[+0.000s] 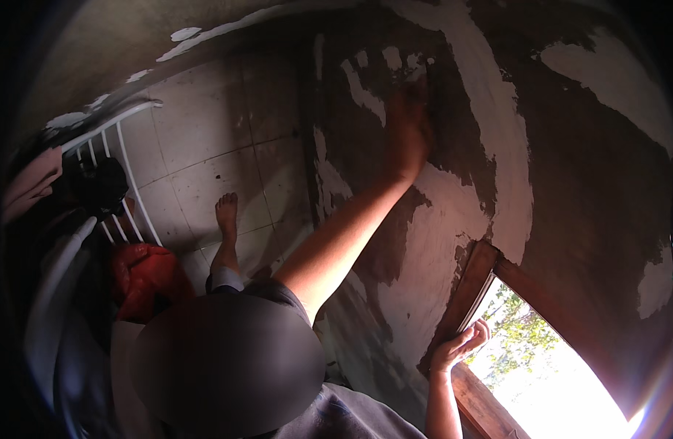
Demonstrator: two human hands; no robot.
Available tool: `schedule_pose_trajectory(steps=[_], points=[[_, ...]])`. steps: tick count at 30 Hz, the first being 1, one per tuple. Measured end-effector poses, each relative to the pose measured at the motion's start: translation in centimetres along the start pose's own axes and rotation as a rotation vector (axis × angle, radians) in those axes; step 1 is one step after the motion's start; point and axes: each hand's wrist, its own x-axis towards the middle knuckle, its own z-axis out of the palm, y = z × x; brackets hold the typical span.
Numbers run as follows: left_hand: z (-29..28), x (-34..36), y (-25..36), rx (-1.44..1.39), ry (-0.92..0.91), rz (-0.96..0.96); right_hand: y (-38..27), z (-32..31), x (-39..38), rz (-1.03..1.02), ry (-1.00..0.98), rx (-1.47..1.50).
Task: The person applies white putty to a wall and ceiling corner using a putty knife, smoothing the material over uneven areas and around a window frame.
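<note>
My left hand (408, 139) reaches up to the dark wall (570, 168), which carries uneven pale patches of filler (497, 124). Its fingers look closed, but shadow and blur hide what they grip; a small pale shape shows just beyond them at the wall. Lower right, my right hand (462, 345) is at the inner edge of a brown wooden window frame (474, 282). That hand's fingers are loosely bent and apart, with nothing visible in them, against the bright opening.
A white barred rack (135, 179) stands at the left, with a dark item on it and a red bag-like thing (148, 274) below. Pale floor tiles (197, 110) and a bare foot (227, 212) show beyond. Leaves (523, 322) appear through the window.
</note>
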Motion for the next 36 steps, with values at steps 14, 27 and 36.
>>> schedule_pose_trajectory(steps=[14, 27, 36], points=[[0.4, 2.2, -2.9, -0.252, -0.081, -0.132, -0.9, 0.1, -0.2, 0.077, 0.012, 0.026], [0.1, 4.3, -3.7, 0.014, -0.170, -0.043, -0.3, 0.1, -0.1, 0.048, 0.011, 0.011], [0.1, 4.7, -4.8, -0.026, -0.087, -0.059, 0.1, 0.0, -0.1, 0.054, -0.008, 0.025]])
